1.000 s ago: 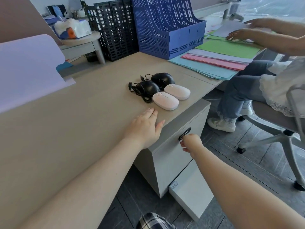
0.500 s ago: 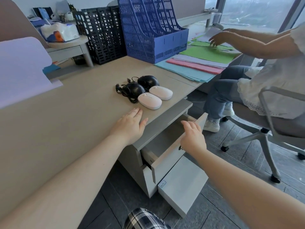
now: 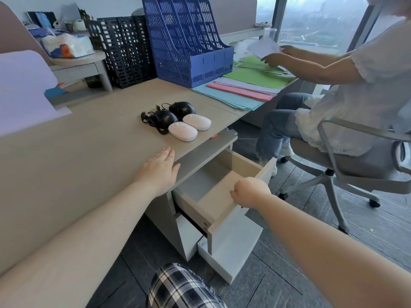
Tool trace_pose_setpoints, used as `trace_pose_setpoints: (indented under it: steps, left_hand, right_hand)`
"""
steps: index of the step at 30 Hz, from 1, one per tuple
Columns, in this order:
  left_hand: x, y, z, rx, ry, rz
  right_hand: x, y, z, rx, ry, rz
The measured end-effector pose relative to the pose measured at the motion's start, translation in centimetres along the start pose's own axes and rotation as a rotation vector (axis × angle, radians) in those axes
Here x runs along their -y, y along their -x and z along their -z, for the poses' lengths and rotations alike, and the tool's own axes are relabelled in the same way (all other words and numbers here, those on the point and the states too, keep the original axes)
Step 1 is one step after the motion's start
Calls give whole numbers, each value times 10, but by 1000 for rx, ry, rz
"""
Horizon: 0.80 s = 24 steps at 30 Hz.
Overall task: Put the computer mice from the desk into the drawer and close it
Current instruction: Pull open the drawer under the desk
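Two white wireless mice (image 3: 182, 131) (image 3: 197, 122) and two black corded mice (image 3: 164, 116) (image 3: 182, 108) lie together near the desk's (image 3: 89, 138) front edge. Below them the top drawer (image 3: 224, 192) of the grey cabinet stands pulled out, with nothing visible inside. My right hand (image 3: 250, 192) is closed on the drawer's front edge. My left hand (image 3: 159, 168) rests flat on the desk at the edge, fingers apart, a short way in front of the mice.
A blue file rack (image 3: 189, 47) and black racks (image 3: 124, 50) stand at the back. Coloured paper sheets (image 3: 244, 90) lie to the right, where a seated person on a wheeled chair (image 3: 347, 165) handles papers. A lower drawer (image 3: 231, 247) also sticks out.
The top drawer went from shut to pulled far out, drawn by my right hand. My left hand stayed flat on the desk. The camera view shifted.
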State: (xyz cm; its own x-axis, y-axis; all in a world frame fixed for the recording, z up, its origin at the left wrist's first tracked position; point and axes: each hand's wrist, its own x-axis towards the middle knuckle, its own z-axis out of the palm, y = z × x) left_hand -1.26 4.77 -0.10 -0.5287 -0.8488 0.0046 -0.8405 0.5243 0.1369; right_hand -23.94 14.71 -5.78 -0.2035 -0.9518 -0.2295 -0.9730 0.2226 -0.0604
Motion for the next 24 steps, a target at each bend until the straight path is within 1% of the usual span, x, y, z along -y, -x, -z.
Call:
trace_pose_setpoints:
  steps: [6,11,20,24]
  left_hand:
    - [-6,14,-4,-26,-24,5]
    - [-8,16,-7,-42,-32,11]
    - [-1,14,-10,-75,-8,-23]
    - [-2,12,-9,-75,-11,-16]
  right_hand:
    - [-25,34,-9,10,72,-94]
    - [-32,49,-12,66,129,-169]
    - [-37,52,-13,132,145,-244]
    - [-39,47,-11,149,84,-290]
